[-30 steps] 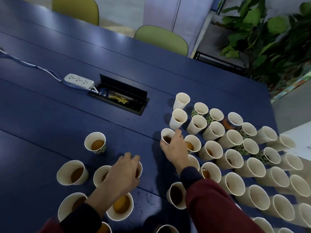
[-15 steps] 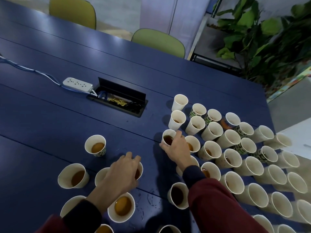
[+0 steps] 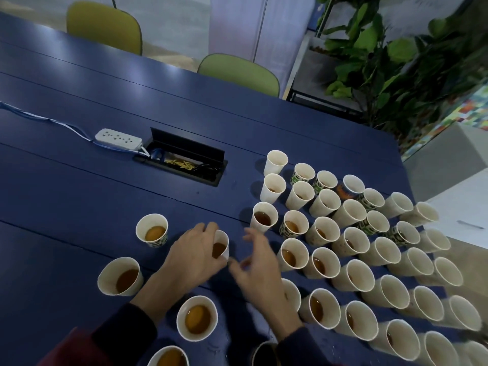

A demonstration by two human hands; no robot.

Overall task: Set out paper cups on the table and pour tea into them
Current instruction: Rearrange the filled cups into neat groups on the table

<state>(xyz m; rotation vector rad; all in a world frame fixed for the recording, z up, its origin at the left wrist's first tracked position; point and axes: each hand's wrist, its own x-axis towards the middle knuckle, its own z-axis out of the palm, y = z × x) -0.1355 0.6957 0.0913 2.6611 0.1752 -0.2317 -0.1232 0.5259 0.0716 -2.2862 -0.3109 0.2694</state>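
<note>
Head camera looks steeply down, close over the table (image 3: 79,196).

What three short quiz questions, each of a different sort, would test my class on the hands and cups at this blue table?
1. True or false: the left hand holds a cup of tea.
2. What lies beside the open cable box? A) power strip B) kettle C) spoon
3. Fill in: the right hand holds ____.
Key: 1 true; 2 A; 3 nothing.

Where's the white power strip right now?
Head view: the power strip lies on the blue table, upper left, just left of the open cable box.
</note>
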